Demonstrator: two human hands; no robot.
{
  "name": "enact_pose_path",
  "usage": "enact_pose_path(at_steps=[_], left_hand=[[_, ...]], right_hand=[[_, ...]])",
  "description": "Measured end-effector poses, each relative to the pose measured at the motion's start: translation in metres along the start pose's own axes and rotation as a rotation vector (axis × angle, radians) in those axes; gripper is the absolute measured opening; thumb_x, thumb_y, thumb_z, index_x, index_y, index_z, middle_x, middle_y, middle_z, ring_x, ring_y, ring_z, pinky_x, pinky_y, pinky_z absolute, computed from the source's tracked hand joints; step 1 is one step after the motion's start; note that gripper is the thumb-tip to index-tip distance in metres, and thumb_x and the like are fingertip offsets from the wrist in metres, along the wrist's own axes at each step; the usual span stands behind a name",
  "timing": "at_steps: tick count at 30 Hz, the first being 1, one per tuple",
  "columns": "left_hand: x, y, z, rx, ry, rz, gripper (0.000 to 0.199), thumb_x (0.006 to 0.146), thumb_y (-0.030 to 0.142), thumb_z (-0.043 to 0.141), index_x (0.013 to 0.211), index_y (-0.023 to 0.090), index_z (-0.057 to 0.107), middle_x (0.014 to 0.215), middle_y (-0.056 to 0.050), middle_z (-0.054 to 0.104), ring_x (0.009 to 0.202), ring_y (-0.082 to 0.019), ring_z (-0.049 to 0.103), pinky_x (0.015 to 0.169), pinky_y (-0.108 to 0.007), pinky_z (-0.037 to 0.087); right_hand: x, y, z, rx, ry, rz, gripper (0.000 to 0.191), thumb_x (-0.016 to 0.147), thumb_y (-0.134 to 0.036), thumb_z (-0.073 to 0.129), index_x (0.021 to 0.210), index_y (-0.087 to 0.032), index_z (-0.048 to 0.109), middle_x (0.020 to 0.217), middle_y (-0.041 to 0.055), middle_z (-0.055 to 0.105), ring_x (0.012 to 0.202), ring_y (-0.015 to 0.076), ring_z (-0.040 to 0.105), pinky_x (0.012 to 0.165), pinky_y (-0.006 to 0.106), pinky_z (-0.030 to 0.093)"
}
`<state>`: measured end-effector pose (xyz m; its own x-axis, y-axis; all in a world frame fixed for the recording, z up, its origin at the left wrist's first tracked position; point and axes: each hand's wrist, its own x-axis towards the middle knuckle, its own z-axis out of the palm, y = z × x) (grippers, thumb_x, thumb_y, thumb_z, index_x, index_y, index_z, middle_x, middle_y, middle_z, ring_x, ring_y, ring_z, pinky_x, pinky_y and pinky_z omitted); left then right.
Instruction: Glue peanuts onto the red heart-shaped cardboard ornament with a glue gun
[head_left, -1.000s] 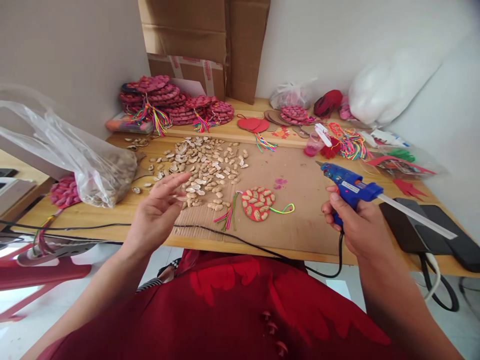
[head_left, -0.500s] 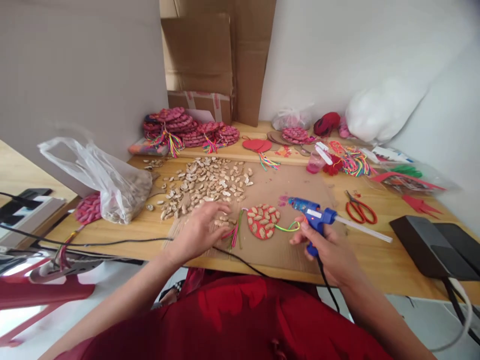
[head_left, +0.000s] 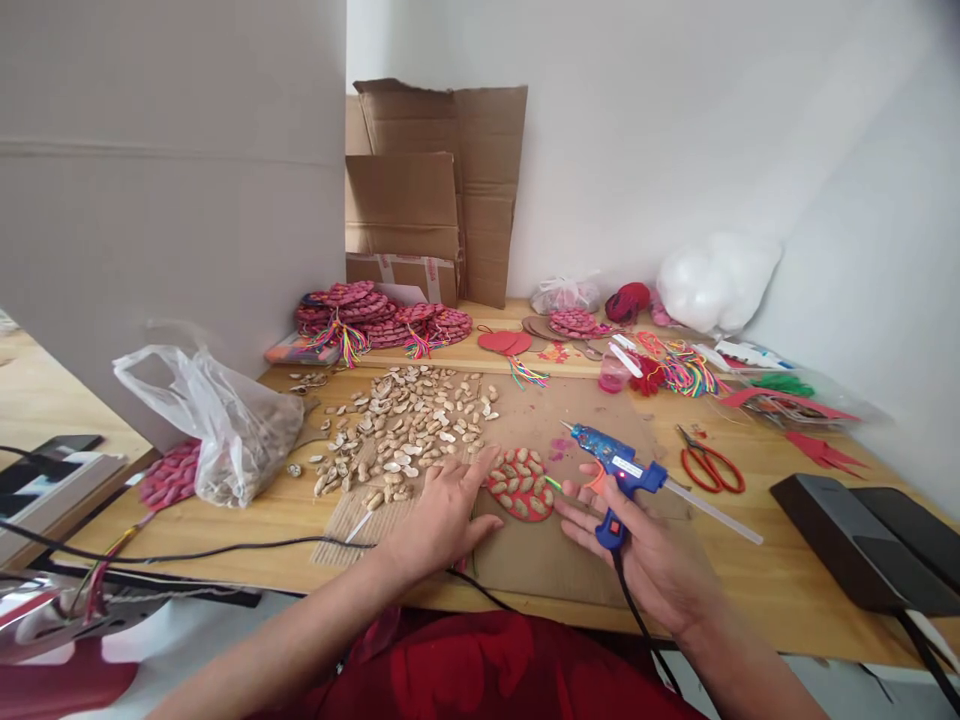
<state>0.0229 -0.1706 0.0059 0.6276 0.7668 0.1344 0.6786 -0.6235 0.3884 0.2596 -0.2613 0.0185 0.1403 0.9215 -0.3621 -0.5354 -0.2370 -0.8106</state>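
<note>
My left hand (head_left: 448,515) lies at the left edge of a red disc (head_left: 520,485) covered with peanut shells, its fingers spread and nothing seen in its grasp. The right hand (head_left: 630,535) holds a blue glue gun (head_left: 616,462) between thumb and palm, with its nozzle pointing up and left and its other fingers stretched towards the disc. A clear glue stick (head_left: 716,510) sticks out of the gun's back. Beyond my left hand, many loose peanut shells (head_left: 412,415) spread over cardboard (head_left: 510,400). The green cord is mostly hidden by my hands.
A plastic bag (head_left: 244,430) of shells stands at the left. Pink braided discs (head_left: 352,310) are stacked at the back. Red-handled scissors (head_left: 712,468) and a dark device (head_left: 840,540) lie at the right. A black cable (head_left: 247,547) crosses the front left.
My left hand has moved right to the disc's edge, over the tassel. The fingers of my right hand have opened out beneath the glue gun. The view has tilted up.
</note>
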Motion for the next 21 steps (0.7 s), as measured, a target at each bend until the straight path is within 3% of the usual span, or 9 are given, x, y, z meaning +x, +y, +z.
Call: enact_pose_path(at_steps=[3, 5, 8, 11, 14, 17, 21], left_hand=[[-0.008, 0.010, -0.001, -0.197, -0.054, 0.011, 0.096, 0.085, 0.025, 0.072, 0.162, 0.032, 0.016, 0.125, -0.007, 0.071, 0.124, -0.033, 0.059, 0.108, -0.049, 0.041], [-0.011, 0.015, 0.000, -0.335, -0.095, 0.063, 0.097, 0.085, 0.021, 0.070, 0.162, 0.034, 0.013, 0.125, -0.004, 0.072, 0.125, -0.029, 0.059, 0.110, -0.045, 0.041], [-0.015, 0.016, -0.001, -0.463, -0.024, 0.104, 0.078, 0.087, 0.021, 0.067, 0.157, 0.031, 0.034, 0.124, -0.006, 0.071, 0.116, -0.025, 0.063, 0.103, -0.039, 0.046], [-0.020, 0.010, -0.006, -0.617, 0.133, 0.051, 0.038, 0.089, 0.028, 0.070, 0.126, 0.023, 0.066, 0.104, -0.006, 0.074, 0.097, -0.021, 0.066, 0.093, -0.034, 0.049], [-0.024, 0.001, -0.012, -0.970, 0.141, -0.154, 0.019, 0.085, 0.034, 0.076, 0.093, 0.019, 0.070, 0.084, -0.002, 0.070, 0.076, -0.015, 0.062, 0.073, -0.027, 0.048], [-0.030, -0.005, -0.015, -1.329, 0.156, -0.273, 0.025, 0.084, 0.037, 0.077, 0.077, 0.017, 0.063, 0.073, 0.001, 0.065, 0.070, -0.010, 0.058, 0.069, -0.023, 0.044], [-0.037, -0.007, -0.012, -1.382, 0.203, -0.265, 0.039, 0.069, 0.039, 0.089, 0.066, 0.017, 0.056, 0.071, 0.000, 0.067, 0.068, -0.011, 0.060, 0.069, -0.026, 0.046]], right_hand=[[0.014, -0.008, 0.004, -0.019, 0.024, -0.192, 0.037, 0.078, -0.048, 0.080, 0.106, -0.029, 0.064, 0.100, 0.0035, 0.075, 0.106, 0.0249, 0.073, 0.093, 0.044, 0.058], [0.023, -0.012, 0.006, -0.019, 0.046, -0.246, 0.042, 0.073, -0.050, 0.084, 0.103, -0.028, 0.064, 0.092, 0.0029, 0.074, 0.102, 0.0237, 0.073, 0.087, 0.039, 0.059], [0.027, -0.017, 0.005, -0.019, 0.078, -0.286, 0.048, 0.069, -0.053, 0.085, 0.104, -0.028, 0.062, 0.092, 0.0016, 0.073, 0.096, 0.0216, 0.073, 0.075, 0.034, 0.060], [0.017, -0.022, 0.002, -0.044, 0.066, -0.257, 0.050, 0.073, -0.054, 0.081, 0.112, -0.031, 0.059, 0.096, 0.0005, 0.072, 0.083, 0.0192, 0.074, 0.062, 0.030, 0.058], [0.003, -0.027, 0.001, -0.137, 0.055, -0.248, 0.049, 0.076, -0.055, 0.078, 0.115, -0.031, 0.058, 0.086, -0.0016, 0.069, 0.064, 0.0145, 0.068, 0.043, 0.020, 0.044], [-0.006, -0.026, 0.002, -0.227, 0.073, -0.217, 0.046, 0.074, -0.051, 0.080, 0.110, -0.027, 0.062, 0.076, -0.0022, 0.065, 0.052, 0.0097, 0.056, 0.035, 0.015, 0.030], [-0.008, -0.022, 0.008, -0.339, 0.100, -0.165, 0.053, 0.065, -0.048, 0.086, 0.110, -0.030, 0.065, 0.074, 0.0002, 0.064, 0.052, 0.0109, 0.051, 0.035, 0.016, 0.031]])
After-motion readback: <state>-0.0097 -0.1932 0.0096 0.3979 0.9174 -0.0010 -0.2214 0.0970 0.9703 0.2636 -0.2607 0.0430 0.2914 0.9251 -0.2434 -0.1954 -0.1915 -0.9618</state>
